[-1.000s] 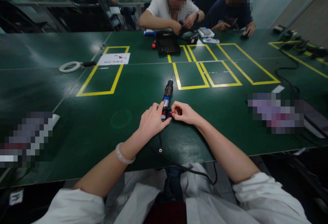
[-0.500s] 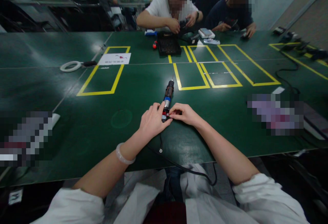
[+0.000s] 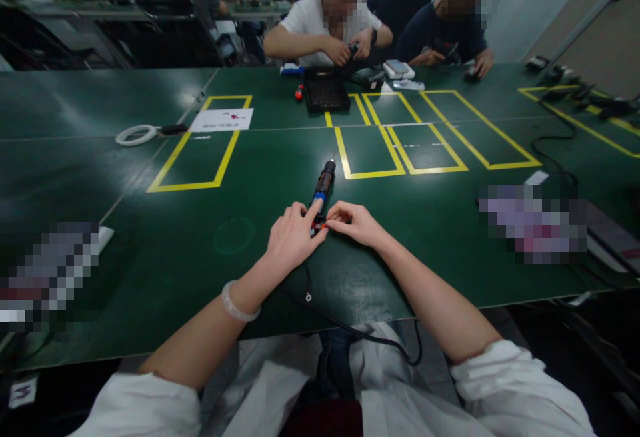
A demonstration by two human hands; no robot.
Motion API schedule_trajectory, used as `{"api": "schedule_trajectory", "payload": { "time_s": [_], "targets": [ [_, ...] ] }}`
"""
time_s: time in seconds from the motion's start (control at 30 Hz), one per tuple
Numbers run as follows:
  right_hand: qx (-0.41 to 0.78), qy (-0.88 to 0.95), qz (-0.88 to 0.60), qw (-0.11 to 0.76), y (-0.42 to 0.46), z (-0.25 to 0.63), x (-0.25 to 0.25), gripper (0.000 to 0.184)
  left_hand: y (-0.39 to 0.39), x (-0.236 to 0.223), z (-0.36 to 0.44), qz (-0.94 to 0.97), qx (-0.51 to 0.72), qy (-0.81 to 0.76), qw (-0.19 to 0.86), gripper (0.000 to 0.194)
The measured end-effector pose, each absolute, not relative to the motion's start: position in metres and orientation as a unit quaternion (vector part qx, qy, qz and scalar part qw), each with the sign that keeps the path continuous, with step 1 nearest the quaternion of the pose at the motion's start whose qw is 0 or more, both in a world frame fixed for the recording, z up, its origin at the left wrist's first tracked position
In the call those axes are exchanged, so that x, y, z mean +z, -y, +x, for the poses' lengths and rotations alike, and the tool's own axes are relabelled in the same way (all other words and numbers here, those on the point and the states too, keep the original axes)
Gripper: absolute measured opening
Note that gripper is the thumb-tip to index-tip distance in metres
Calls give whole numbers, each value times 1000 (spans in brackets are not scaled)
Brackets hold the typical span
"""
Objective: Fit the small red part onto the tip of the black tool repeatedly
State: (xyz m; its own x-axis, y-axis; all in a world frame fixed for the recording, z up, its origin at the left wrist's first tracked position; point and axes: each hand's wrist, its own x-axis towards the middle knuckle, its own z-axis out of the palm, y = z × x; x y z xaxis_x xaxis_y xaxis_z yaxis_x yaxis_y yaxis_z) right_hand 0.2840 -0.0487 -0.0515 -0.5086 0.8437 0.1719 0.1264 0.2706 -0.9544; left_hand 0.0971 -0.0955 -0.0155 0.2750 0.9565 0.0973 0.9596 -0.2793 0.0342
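An electric screwdriver [image 3: 325, 176], dark with a blue band and a thin bit, lies on the green table with its tip pointing away from me. My left hand [image 3: 291, 232] is closed around its rear part, the index finger lying along the body. At the rear end, the thumb and fingers of my right hand [image 3: 354, 222] pinch together against a small orange-red bit, too small to make out. A black cable [image 3: 345, 325] runs from under my left hand over the table's front edge. A thin lead with a ring terminal [image 3: 308, 297] hangs beside it.
Yellow tape outlines [image 3: 375, 175] mark the table. A black tray [image 3: 326, 94] stands across from me, before two co-workers. A paper sheet [image 3: 221, 120] and a coiled white cable [image 3: 136, 135] lie at left. Blurred-out items [image 3: 535, 220] lie right and left.
The screwdriver's tip has shifted slightly left in view, and the tool leans a little more. An orange-red bit now shows at my right fingertips. Both hands stay at the tool's rear.
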Motion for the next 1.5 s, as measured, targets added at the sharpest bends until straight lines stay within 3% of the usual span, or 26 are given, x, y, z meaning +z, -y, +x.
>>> {"api": "schedule_trajectory", "payload": {
  "time_s": [0.27,0.63,0.83,1.5],
  "targets": [
    [487,728,-354,327,49,285,-52,17,77,-11,61,-768,-30,640,19,62],
    [493,724,-358,324,47,284,-54,15,29,-11,-85,-608,-32,793,-26,74],
    [489,728,-357,323,47,283,-54,15,25,-10,-142,-523,-21,852,-14,67],
    [478,742,-353,310,47,284,-53,15,31,-20,-143,-485,-77,869,53,51]
  ]
}}
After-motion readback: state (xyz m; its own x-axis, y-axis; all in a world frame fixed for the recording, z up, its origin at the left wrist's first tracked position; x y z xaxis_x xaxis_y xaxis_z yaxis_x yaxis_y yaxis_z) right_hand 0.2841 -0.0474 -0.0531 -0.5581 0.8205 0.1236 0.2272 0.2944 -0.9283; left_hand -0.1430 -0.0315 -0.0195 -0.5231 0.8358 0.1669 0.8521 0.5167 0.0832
